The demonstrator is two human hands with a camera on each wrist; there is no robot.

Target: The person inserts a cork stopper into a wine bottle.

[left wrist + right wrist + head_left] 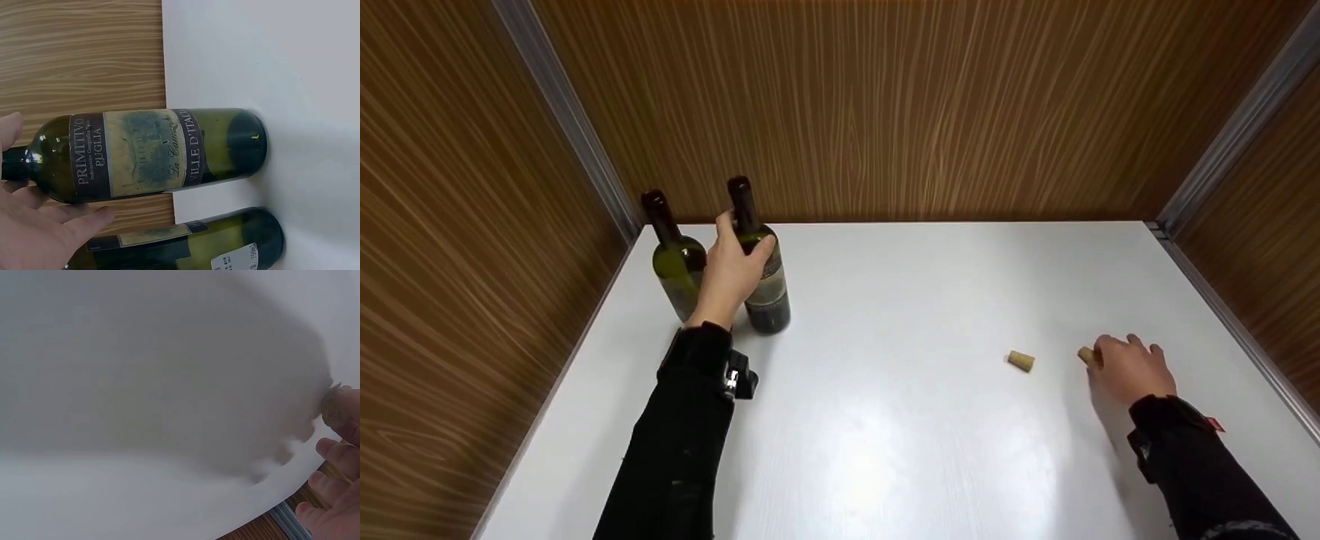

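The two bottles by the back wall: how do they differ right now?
The right bottle is gripped by the left hand; the left bottle stands untouched. The right bottle carries a big "Primitivo Puglia" label; the left one's glass looks lighter green. Both stand upright, uncorked.

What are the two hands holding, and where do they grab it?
The left hand grips the labelled bottle at its shoulder. The right hand pinches a cork by its end.

A dark green wine bottle point(761, 277) with a worn cream-and-black label stands upright at the upper left of the frame, just beside a second, paler green bottle point(676, 262). A small tan cork point(1086, 355) lies on its side at the right, another cork point(1021, 361) near it.
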